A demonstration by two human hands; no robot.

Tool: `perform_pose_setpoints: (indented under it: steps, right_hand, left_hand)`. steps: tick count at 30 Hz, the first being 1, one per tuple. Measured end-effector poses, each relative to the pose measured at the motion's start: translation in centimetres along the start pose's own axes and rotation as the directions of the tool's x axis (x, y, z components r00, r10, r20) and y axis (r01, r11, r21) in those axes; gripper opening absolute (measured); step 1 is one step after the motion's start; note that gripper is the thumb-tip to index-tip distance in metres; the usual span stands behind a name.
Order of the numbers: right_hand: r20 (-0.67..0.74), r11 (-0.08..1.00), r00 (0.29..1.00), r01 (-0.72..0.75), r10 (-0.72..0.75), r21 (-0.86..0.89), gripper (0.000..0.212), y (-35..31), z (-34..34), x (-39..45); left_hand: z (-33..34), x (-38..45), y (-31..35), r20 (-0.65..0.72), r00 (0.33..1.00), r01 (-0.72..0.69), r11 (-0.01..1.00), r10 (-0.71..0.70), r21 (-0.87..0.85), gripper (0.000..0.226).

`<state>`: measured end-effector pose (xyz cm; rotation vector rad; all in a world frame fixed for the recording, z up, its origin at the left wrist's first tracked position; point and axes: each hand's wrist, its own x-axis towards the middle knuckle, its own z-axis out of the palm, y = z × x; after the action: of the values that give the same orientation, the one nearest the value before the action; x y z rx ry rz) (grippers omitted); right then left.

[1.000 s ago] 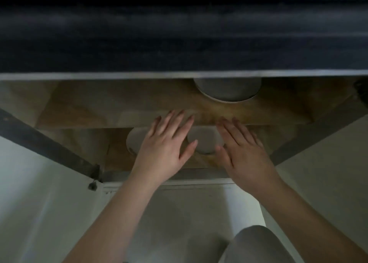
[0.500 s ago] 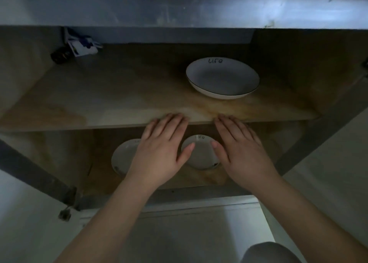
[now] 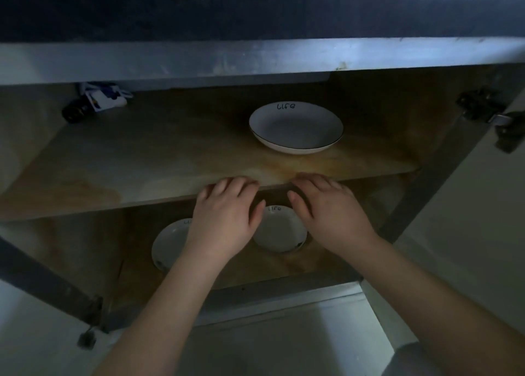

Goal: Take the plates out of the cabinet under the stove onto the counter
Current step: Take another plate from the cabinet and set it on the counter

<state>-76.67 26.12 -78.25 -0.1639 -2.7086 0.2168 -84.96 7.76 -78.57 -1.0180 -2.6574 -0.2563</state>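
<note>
Both grips empty; large plate (image 3: 296,128) lies beyond.

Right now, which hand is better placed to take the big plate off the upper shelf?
Right, probably. The right hand lies almost straight below the big plate, at the upper shelf edge; the left hand sits further left. Neither holds anything.

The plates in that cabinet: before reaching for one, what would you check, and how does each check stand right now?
1. Cabinet open, plates reachable: ok.
2. Left hand free: ok, it holds nothing.
3. Right hand free: ok, it holds nothing.
4. Big plate on the upper shelf sits clear of other things: ok.
5. Two small plates on the lower shelf fully visible: not ok, the hands cover parts.
6. Room on the counter: cannot tell, out of view.
</note>
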Motion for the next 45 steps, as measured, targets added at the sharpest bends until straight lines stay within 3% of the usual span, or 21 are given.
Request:
perform_pose_setpoints:
  steps: [2,5,7,9,11,13,15,18,23,28,30,31,34,37,40,45]
  right_hand:
    - [-0.054,0.984,0.993,-0.098,0.107,0.15,0.035,-0.1,-0.5,1.3]
    - [0.044,0.833,0.905,-0.407,0.423,0.375,0.035,1.1,-1.3,3.7]
    - [0.143,0.602,0.788,-0.561,0.599,0.568,0.035,2.3,-1.4,4.9]
    - [0.275,0.309,0.695,-0.59,0.664,0.745,0.023,3.1,-1.4,5.9]
    - [0.38,0.054,0.66,-0.537,0.648,0.842,0.016,3.8,-1.6,7.0]
    - [0.444,-0.075,0.629,-0.523,0.638,0.849,0.017,4.5,-2.0,8.0]
    - [0.457,-0.054,0.636,-0.547,0.622,0.835,0.019,5.2,-2.3,8.9]
    - [0.42,0.059,0.706,-0.545,0.57,0.836,0.032,5.9,-2.3,9.9]
    - [0.426,0.142,0.723,-0.58,0.544,0.802,0.03,6.2,-2.5,10.5]
    - [0.41,0.188,0.734,-0.581,0.542,0.792,0.028,5.7,-2.9,10.2]
    - [0.409,0.201,0.734,-0.586,0.542,0.785,0.027,5.5,-3.0,10.0]
    - [0.411,0.206,0.731,-0.592,0.545,0.779,0.026,5.5,-3.0,9.9]
    - [0.428,0.199,0.718,-0.61,0.549,0.767,0.024,5.4,-2.8,9.4]
    - [0.497,0.199,0.667,-0.686,0.555,0.7,0.016,5.0,-2.9,9.2]
    - [0.557,0.103,0.58,-0.741,0.594,0.663,0.008,4.4,-3.6,8.8]
    - [0.487,0.249,0.608,-0.749,0.626,0.614,0.008,4.7,-3.3,8.6]
  left_hand:
    - [-0.2,0.3,0.2,-0.014,1.0,0.025,1.0,-0.024,0.012,0.042]
    - [-0.6,0.5,0.5,-0.028,0.999,0.028,1.0,-0.028,0.01,0.038]
    - [-0.8,0.7,0.4,-0.039,0.999,0.015,1.0,-0.015,0.005,0.038]
    - [-0.9,0.7,0.3,-0.054,0.999,-0.002,1.0,0.002,0.003,0.039]
    - [-1.0,0.7,0.3,-0.064,0.998,-0.015,1.0,0.016,0.014,0.04]
    - [-1.1,0.7,0.3,-0.066,0.997,-0.028,0.999,0.03,0.029,0.041]
    - [-1.2,0.7,0.3,-0.067,0.997,-0.032,0.999,0.034,0.038,0.042]
    - [-1.0,0.8,0.3,-0.083,0.996,-0.031,0.999,0.034,0.042,0.041]
    - [-1.0,1.1,-0.1,-0.064,0.998,-0.028,1.0,0.027,-0.006,0.043]
    - [-1.9,2.8,-1.2,-0.012,0.984,0.165,0.933,-0.178,-0.319,0.048]
    - [-2.6,4.2,-1.7,0.028,0.959,0.257,0.829,-0.281,-0.497,0.049]
    - [-2.9,5.0,-1.9,0.08,0.937,0.314,0.722,-0.339,-0.616,0.049]
    - [-3.7,7.7,-2.0,0.338,0.844,0.459,0.234,-0.416,-0.857,0.047]
    - [-4.3,9.6,-2.2,0.511,0.772,0.523,-0.079,-0.379,-0.849,0.051]
    - [-4.5,10.8,-2.4,0.619,0.705,0.55,-0.284,-0.346,-0.785,0.058]
    - [-4.6,11.5,-3.1,0.682,0.657,0.555,-0.405,-0.322,-0.726,0.07]
